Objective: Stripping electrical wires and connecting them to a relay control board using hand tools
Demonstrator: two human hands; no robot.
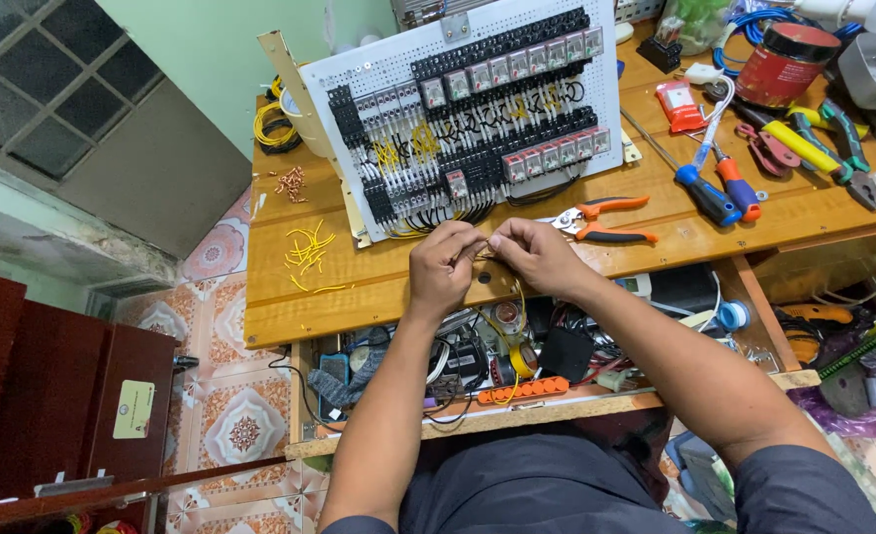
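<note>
Wooden workbench [379, 267] stands on patterned, seemingly tiled floor [230, 425], beside green wall [211, 49].

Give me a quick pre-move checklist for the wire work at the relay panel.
1. Left hand pinching the thin wire: ok.
2. Right hand on the same wire: ok.
3. Both hands clear of the relay panel: ok, just in front of it.
4. Orange-handled pliers within reach: ok, beside the right hand.
5. Wire end stripped: cannot tell, too small.
6. Yellow wire offcuts away from the hands: ok, left on the bench.
</note>
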